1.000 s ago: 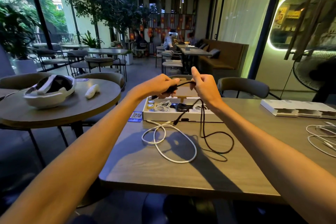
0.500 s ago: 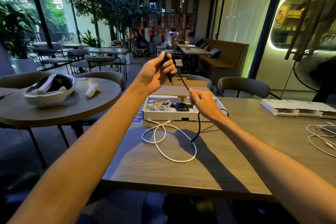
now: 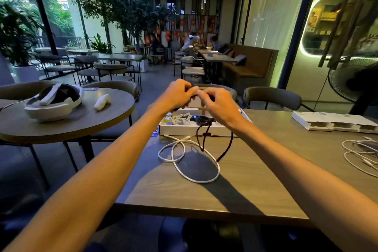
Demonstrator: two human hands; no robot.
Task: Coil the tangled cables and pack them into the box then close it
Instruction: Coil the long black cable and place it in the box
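Where the black cable runs up between the two hands, its upper part is hidden by fingers, so the coil there cannot be made out. Both the left hand and right hand pinch it, held close together above the open white box. Thin dark loops hang past the box's front wall onto the grey table. A smooth white cable lies looped just beside, with bare tabletop toward the near edge.
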